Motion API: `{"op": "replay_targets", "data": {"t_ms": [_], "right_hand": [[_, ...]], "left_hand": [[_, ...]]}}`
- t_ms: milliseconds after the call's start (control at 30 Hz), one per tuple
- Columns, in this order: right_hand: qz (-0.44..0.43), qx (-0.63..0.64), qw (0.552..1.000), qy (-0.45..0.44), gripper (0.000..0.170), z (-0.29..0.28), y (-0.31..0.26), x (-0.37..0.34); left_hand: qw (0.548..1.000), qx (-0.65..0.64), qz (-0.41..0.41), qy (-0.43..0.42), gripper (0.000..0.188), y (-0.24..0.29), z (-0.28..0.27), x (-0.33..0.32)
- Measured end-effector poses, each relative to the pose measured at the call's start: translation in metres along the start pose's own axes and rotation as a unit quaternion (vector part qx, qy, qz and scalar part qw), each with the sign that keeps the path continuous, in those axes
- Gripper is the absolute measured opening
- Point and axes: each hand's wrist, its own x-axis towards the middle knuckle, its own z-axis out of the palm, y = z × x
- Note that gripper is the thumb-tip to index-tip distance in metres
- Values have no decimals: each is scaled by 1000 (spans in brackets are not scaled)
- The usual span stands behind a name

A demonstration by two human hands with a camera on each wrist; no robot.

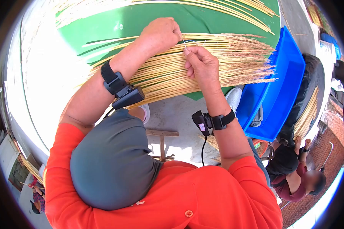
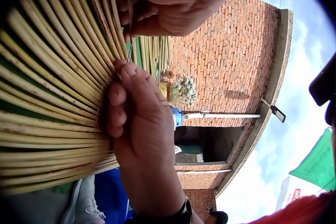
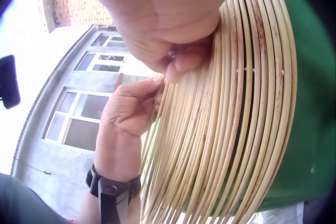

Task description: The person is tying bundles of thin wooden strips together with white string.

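A row of pale straw-coloured stalks (image 1: 160, 72) with feathery brown tips (image 1: 252, 57) lies side by side over the green cloth (image 1: 141, 19). At the far edge of the row, my left hand (image 1: 160, 34) pinches an outer stalk (image 2: 130, 3). My right hand (image 1: 202, 63) is just beside it, over the stalks, with thumb and forefinger pinching a thin needle (image 2: 129, 53). White thread (image 1: 195, 41) loops loosely near the fingertips. In the right wrist view, the right hand (image 3: 173, 19) partly hides the left fingers.
More loose stalks (image 1: 225, 11) lie across the far side of the cloth. A blue plastic tub (image 1: 271, 103) stands at the right, beside a shoe (image 1: 233, 98). Another person (image 1: 294, 183) sits at the lower right, near another bundle of stalks (image 1: 306, 112).
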Motion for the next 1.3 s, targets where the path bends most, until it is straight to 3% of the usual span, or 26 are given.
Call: {"op": "replay_targets", "data": {"t_ms": [500,833,1033,1133,1200,1300], "right_hand": [[-12,-5,997,73,8,17,3,1],[12,-60,998,20,3,10,-8,0],[-31,-119,992,24,1,15,-7,1],[-24,-163,985,45,2,18,-3,1],[-85,-169,978,86,4,20,8,4],[-92,-169,976,105,6,22,15,6]], "left_hand": [[999,-9,-30,17,12,3,3,-2],[999,-46,-26,7,12,2,-1,-2],[994,-76,-64,-40,13,-1,-7,3],[995,-68,-64,-35,14,2,-10,1],[994,-78,-71,-33,15,2,-9,1],[987,-117,-105,-43,14,6,-11,0]]}}
